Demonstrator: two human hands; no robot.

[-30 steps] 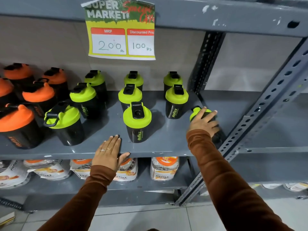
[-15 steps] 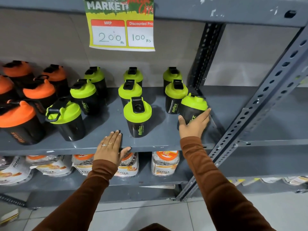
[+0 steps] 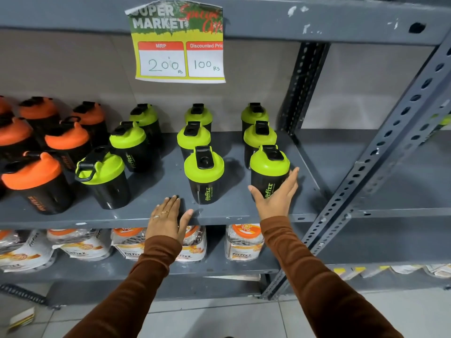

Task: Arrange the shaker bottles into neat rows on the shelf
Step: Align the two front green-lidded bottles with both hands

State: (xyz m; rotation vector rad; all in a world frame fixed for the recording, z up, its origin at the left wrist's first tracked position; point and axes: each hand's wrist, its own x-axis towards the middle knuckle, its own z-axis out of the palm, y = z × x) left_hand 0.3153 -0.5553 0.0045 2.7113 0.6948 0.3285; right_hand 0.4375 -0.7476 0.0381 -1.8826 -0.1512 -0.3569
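Observation:
Black shaker bottles with green lids stand in rows on the grey shelf [image 3: 234, 213]. My right hand [image 3: 275, 195] cups the front right green-lidded bottle [image 3: 268, 172], which stands upright in front of two others in its column. Thumb and fingers wrap its lower body. My left hand [image 3: 166, 220] lies flat on the shelf's front edge, fingers spread, holding nothing. Just right of it stands the front middle bottle [image 3: 205, 174]. A front left green bottle [image 3: 102, 179] has its cap loop flipped out. Orange-lidded bottles [image 3: 34, 176] crowd the left end.
A price sign [image 3: 179, 42] hangs from the upper shelf. A perforated metal upright [image 3: 380, 167] slants past the shelf's right end, with another post [image 3: 300, 89] at the back. Packaged goods [image 3: 244, 242] fill the lower shelf. Tiled floor lies below.
My right hand brought a green-lidded bottle from the shelf's right end leftward, turned it upright and set it at the front of the right column. My left hand stayed on the shelf edge.

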